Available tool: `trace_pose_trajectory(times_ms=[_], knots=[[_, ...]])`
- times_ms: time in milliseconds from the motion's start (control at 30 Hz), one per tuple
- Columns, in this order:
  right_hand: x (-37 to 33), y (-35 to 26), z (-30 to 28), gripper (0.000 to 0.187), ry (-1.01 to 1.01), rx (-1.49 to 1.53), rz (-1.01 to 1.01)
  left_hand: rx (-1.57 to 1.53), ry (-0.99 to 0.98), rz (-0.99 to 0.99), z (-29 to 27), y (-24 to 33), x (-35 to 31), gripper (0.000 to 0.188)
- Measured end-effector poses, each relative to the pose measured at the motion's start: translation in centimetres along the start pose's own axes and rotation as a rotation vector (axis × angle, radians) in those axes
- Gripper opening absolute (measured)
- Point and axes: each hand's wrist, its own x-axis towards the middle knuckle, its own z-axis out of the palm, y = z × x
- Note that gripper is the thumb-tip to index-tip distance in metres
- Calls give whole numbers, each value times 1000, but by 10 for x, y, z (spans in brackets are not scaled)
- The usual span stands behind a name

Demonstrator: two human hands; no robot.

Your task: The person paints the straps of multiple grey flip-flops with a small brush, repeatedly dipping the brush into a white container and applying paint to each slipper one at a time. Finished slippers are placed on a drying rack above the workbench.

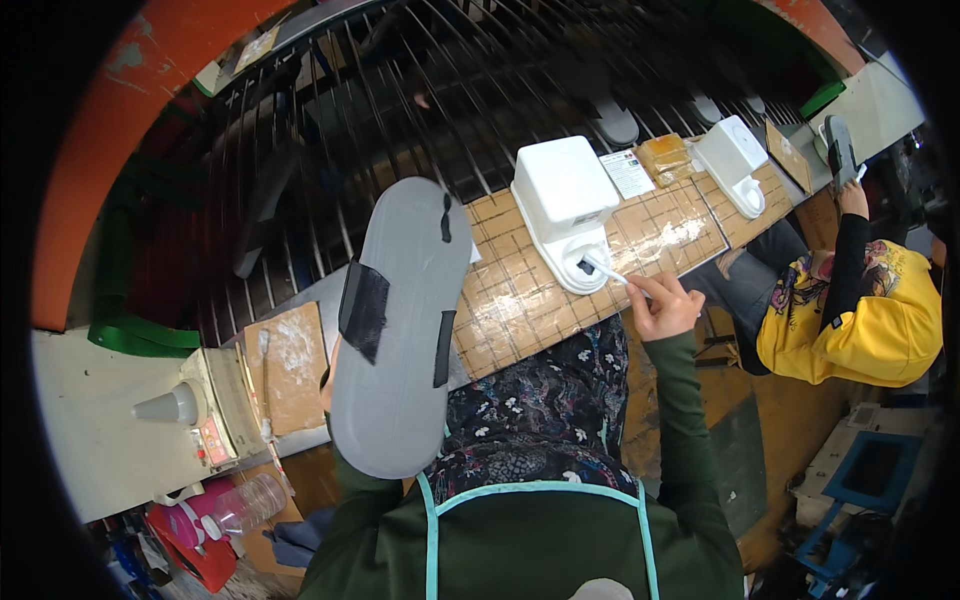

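My left hand (333,362) is mostly hidden behind a large grey sandal sole (405,300), gripping it by its left edge. The sole stands tilted up over the near left of the board, with black pieces on both side edges and near its toe. In my right hand (663,305) is a thin white brush (607,268), pinched between thumb and fingers. Its tip is inside the round dark opening of a white plastic dispenser (567,190), so the bristles are out of sight. The dispenser rests on a tape-covered cardboard board (510,330) in front of me.
Beyond the board runs a rack of metal rods (370,130) carrying dark sandal parts. A second white dispenser (735,155) and an amber block (664,160) stand right. A co-worker in a yellow top (890,310) holds a sandal. At left are a grey cone (168,404) and a plastic bottle (250,505).
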Motion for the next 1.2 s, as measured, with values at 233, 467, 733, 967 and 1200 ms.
trace_pose_trajectory(times_ms=[233, 467, 733, 967, 1200], knots=[[5, 5, 16, 6, 89, -198, -151, -73, 198, 80, 13, -20, 22, 64], [3, 19, 3, 15, -277, 269, 315, 688, 27, 184, 7, -35, 36, 74], [-4, -25, -26, 20, -429, 1022, 187, 1297, -74, 438, -2, -61, 71, 148], [-16, -54, -30, 16, -359, 967, 138, 1308, -105, 450, 7, -56, 78, 159], [-13, -58, -19, 17, -243, 825, 62, 1418, -154, 532, 1, -58, 77, 157]])
